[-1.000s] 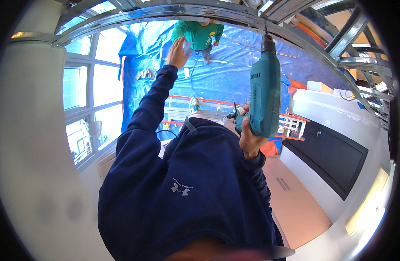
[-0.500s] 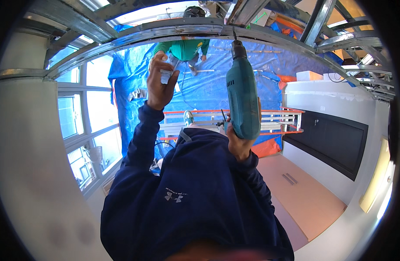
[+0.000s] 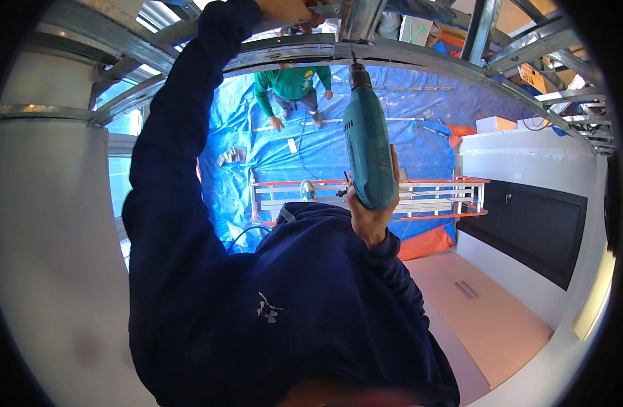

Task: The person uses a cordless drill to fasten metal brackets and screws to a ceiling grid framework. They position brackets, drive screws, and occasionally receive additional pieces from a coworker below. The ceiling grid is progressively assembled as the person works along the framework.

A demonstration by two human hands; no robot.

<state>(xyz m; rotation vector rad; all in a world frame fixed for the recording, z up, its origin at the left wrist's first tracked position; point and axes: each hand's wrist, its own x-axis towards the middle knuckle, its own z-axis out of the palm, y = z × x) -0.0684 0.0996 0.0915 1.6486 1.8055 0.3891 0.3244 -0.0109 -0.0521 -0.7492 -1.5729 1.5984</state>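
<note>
My left hand (image 3: 291, 12) is raised into the metal ceiling framing (image 3: 277, 53) at the top of the view, fingers curled on something I cannot make out; the dark sleeve runs up the left side. My right hand (image 3: 371, 216) grips a teal corded power drill (image 3: 367, 139) held upright. Its chuck (image 3: 359, 76) carries a thin bit whose tip is at or just under a metal channel; I cannot tell if it touches.
A co-worker in a green shirt (image 3: 292, 85) stands below on a blue tarp (image 3: 257, 129). A scaffold platform (image 3: 426, 197) with red edges spans beneath me. Windows (image 3: 121, 180) are left; a black panel (image 3: 528, 234) and pinkish board (image 3: 488, 325) are right.
My left hand, which held a clear packet half a second ago, has risen into the framing. The co-worker's arm has lowered. The drill appears slightly further left than a second ago.
</note>
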